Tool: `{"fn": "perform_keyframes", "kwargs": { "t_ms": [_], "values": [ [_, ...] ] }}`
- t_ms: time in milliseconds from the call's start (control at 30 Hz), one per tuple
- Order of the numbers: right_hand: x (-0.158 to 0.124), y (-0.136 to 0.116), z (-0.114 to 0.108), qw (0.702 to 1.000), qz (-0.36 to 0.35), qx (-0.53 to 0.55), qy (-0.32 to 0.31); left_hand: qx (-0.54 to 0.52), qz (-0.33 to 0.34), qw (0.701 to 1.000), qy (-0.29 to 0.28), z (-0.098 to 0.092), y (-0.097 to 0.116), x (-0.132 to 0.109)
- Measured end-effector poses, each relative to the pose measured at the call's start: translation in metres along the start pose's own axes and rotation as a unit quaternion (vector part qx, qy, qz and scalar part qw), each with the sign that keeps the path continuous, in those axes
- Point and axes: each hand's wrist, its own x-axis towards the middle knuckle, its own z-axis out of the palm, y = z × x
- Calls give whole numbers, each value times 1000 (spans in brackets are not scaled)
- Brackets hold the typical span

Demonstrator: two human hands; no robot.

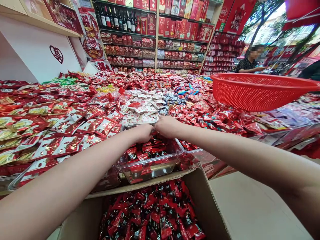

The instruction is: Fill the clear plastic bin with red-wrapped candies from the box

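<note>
My left hand (145, 133) and my right hand (167, 126) are close together over the back of a clear plastic bin (150, 162). Both look closed, with the fingers curled down and away from me. What they hold, if anything, is hidden. Inside the bin lie red and black wrapped candies (143, 156). Just in front of it an open cardboard box (207, 200) contains many candies in the same red and black wrappers (155, 213). Behind my hands rises a heap of white packets (143, 106).
A red plastic basket (250, 91) rests on the sweets at right. Red and white packets (67, 140) spread across the left. Shelves (157, 36) with bottles (117, 20) and boxes line the back. A person (251, 61) is at the far right.
</note>
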Motion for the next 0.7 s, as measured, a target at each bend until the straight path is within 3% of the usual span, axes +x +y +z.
{"fn": "perform_keyframes", "kwargs": {
  "t_ms": [233,500,700],
  "values": [
    [12,-7,18,1000,0,-9,-9,46,4,997,-54,27,6,11],
    [11,-16,20,998,18,11,-66,31,56,996,-58,33,6,2],
    [23,-20,24,977,29,50,-205,7,72,997,-40,34,3,0]
  ]
}}
